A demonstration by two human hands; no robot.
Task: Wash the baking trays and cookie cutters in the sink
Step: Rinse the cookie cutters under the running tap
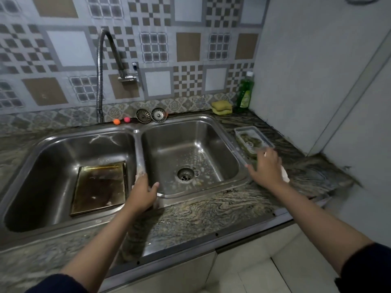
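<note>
Dark sleeves point(364, 269) at bottom edge of view, both forearms bare and extended forward over a marbled stone countertop point(203, 210) with swirled brown-grey veining and a metal strip along its front.

Left hand point(143, 192): resting on the front end of the divider between the two basins, fingers curled down over something pale and soapy-looking; what it is cannot be told. Thumb points toward the right basin.

Right hand point(265, 167): at the right rim of the sink, fingers spread and partly curled at the near end of a clear rectangular plastic tray point(254, 138); whether it actually grips the tray cannot be told (motion blur). Something white shows beneath the palm.

Stainless steel double sink point(135, 132), brushed, rounded corners. Left basin: one rectangular baking tray point(99, 187) lying flat on the bottom, dark, stained surface with a brassy raised rim. Right basin: wet, droplets and suds around a round perforated drain point(185, 174).

Clear tray sits on the counter just right of the sink; greenish contents, not resolvable.

Far edge, against the patterned tile wall: two round metal strainer plugs point(151, 115) leaning upright, two small balls point(121, 121) (orange, pink), stacked yellow-green sponges point(221, 107), green dish-soap bottle point(245, 92) in the corner. Flexible ribbed metal faucet hose point(99, 81) arches from the wall tap.
</note>
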